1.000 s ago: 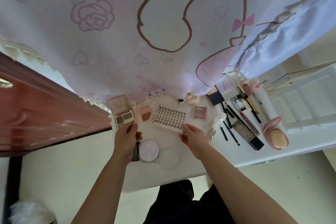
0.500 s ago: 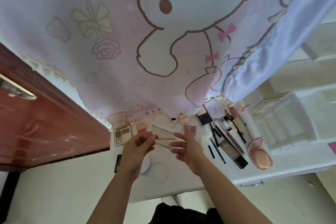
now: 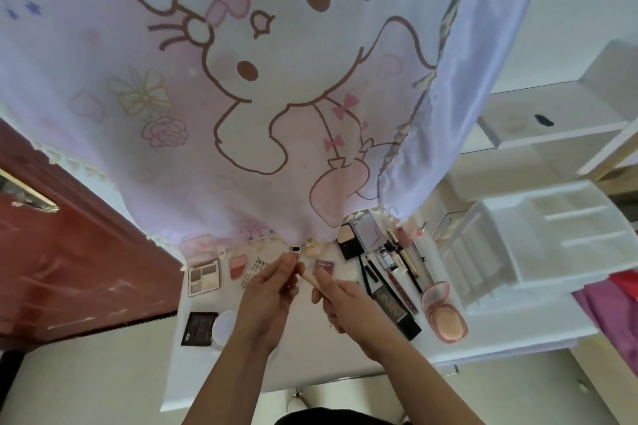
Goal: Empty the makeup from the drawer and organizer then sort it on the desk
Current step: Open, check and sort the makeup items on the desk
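Both hands now meet above the middle of the worktop [image 3: 345, 355], sharing a slim beige stick [image 3: 309, 277]. A second ago they were apart: the left hand [image 3: 269, 293] was gripping the eyeshadow palette [image 3: 203, 276] at the left edge and the right hand [image 3: 345, 302] was resting on the lash tray [image 3: 257, 267]. The palette now lies open on the worktop with nothing touching it. The tray is mostly hidden behind the left hand.

Half a second ago the hands had just come together on the stick. Now they are closer and raised a little. The left hand's fingertips pinch the stick's far end, and the right hand's fingers curl round its near end. Only a short stretch of the stick shows between them, so I cannot tell whether it has a cap.

The view has tipped upward, so far more of the cartoon-print curtain [image 3: 241, 114] fills the picture.

The rest lies where it was:
- a small pink blush [image 3: 237, 266] beside the palette
- a black sachet [image 3: 200, 323] and a round white puff [image 3: 224, 324] near the front left
- a black mirror compact [image 3: 350, 241]
- a dark tube [image 3: 397, 309]
- a pink cushion compact [image 3: 445, 314] to the right
- the white organizer [image 3: 538, 235] beyond them
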A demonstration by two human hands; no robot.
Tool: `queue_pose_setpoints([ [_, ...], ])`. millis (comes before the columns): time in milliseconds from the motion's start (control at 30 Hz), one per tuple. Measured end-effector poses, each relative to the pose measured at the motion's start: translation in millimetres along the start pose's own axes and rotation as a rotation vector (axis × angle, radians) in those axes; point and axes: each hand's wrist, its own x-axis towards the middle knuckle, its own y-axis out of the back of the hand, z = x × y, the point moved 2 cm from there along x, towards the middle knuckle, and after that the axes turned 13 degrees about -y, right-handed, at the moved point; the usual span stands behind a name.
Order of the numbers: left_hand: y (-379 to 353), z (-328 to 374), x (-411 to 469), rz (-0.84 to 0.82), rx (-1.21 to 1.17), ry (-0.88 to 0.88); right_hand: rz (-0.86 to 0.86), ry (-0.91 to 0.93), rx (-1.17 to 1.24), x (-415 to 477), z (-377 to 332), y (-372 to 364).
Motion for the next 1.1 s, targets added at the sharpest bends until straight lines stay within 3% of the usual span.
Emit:
queue_pose_setpoints([
  [100,-7.7,-10.7,-2.3,0.071,0.002,0.012,0.293,0.253,-0.486,-4.6,2.6,11.7],
  [167,-10.1,-15.9,-3.0,0.121,0.001,0.021,0.323,0.341,-0.563,-4.3,7.2,17.7],
  [233,-11.3,-16.7,-3.1,0.154,-0.021,0.025,0.239,0.328,-0.469,-3.0,11.1,22.7],
  [367,-10.9,-15.7,-5.3,0.132,0.011,0.007,0.028,0.028,-0.227,-11.5,7.4,25.1],
  [600,-5.8,-15.4,-6.3,0.147,-0.021,0.002,-0.008,-0.092,-0.007,-9.0,5.0,26.5],
  [967,6.1,-14.1,-4.5,0.147,-0.030,0.008,-0.109,-0.172,0.044,-11.9,2.4,14.2],
  [1100,6.8,-15.0,-4.3,0.154,-0.023,0.012,-0.060,-0.148,-0.001,-6.4,5.9,12.1],
])
